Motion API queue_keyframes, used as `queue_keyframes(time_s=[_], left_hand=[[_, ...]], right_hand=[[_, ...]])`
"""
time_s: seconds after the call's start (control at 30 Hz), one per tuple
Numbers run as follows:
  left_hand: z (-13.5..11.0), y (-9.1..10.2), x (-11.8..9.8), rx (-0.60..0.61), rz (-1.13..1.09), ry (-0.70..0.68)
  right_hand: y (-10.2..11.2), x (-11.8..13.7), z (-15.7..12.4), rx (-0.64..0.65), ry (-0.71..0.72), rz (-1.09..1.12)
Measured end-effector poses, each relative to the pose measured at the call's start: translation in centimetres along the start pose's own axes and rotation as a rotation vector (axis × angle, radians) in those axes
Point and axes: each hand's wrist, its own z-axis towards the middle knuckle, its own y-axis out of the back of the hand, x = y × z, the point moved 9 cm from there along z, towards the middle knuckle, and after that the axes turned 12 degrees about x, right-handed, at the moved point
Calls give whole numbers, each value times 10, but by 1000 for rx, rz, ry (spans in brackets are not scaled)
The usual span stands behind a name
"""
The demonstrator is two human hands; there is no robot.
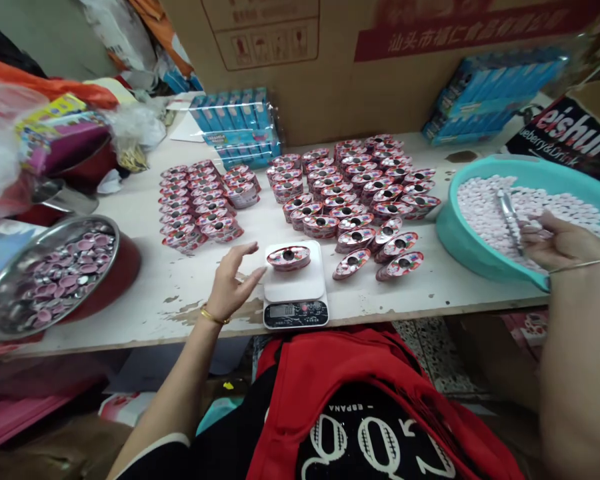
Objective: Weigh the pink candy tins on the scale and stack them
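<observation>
My left hand (pixel 234 283) hovers just left of a white digital scale (pixel 296 290), fingers apart and holding nothing. On the scale's plate stands one small oval container (pixel 289 258) with a red-and-white printed top and a dark round hole in it. At the right, my right hand (pixel 555 240) is closed on a shiny metal scoop (pixel 509 217) inside a teal basin (pixel 490 261). Small pale pink-white candies (pixel 560 205) fill the basin. The scoop is seen edge-on, so what lies in it is hard to make out.
Many similar oval containers (pixel 340 200) stand in rows behind the scale, with another group (pixel 200 203) to the left. A steel bowl (pixel 123 257) at far left holds pink caps. Blue wrapped boxes (pixel 235 127) lean against a large cardboard box (pixel 325 100). The table edge runs in front.
</observation>
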Motion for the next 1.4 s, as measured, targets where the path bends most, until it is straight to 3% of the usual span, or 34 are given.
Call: queue_keyframes(time_s=[0.1, 0.2, 0.27, 0.33, 0.47, 0.63, 0.73, 0.87, 1.0, 1.2, 1.3, 1.4], left_hand=[[-33, -1, 32, -78, -20, 114], [-64, -14, 59, -95, -4, 195], [-79, -23, 70, -100, 16, 224], [-88, -31, 75, -111, 47, 244], [-93, -40, 78, -121, 169, 312], [-94, -43, 80, -104, 204, 312], [-96, -42, 81, -116, 217, 298], [-97, -42, 82, -123, 219, 291], [-96, -42, 82, -123, 209, 285], [-96, -40, 81, -138, 196, 288], [-96, -39, 81, -137, 187, 293], [-96, -39, 80, -139, 174, 299]], right_hand=[[-4, -22, -6, -29, -265, 265], [-11, -8, -13, -12, -231, 280], [-30, 15, -21, 85, -139, 295], [-64, 45, -36, 240, -40, 301], [-157, 105, -85, 533, 94, 268], [-282, 140, -150, 883, 206, 6], [-334, 152, -171, 958, 383, -295], [-380, 155, -186, 970, 553, -766], [-399, 145, -192, 990, 561, -1015], [-406, 143, -197, 976, 641, -1080], [-400, 151, -197, 947, 662, -959], [-380, 158, -187, 941, 554, -584]])
